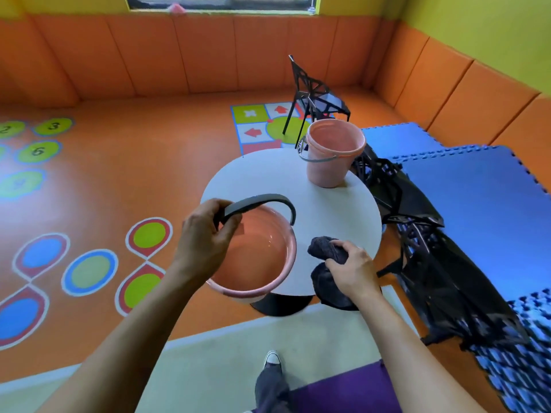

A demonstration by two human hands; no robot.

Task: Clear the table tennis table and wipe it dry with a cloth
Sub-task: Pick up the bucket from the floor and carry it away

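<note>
Left grip (205, 234) curls round the grey arched handle (259, 201) of a pink plastic bucket (256, 257) at the near edge of the round white desk (328, 210). Right grip (351, 269) clutches a crumpled dark fuzzy cloth (323, 248) beside it

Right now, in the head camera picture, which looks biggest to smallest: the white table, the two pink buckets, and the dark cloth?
1. white table
2. near pink bucket; it is closer to the camera, so the two may really match
3. far pink bucket
4. dark cloth, bunched
</note>
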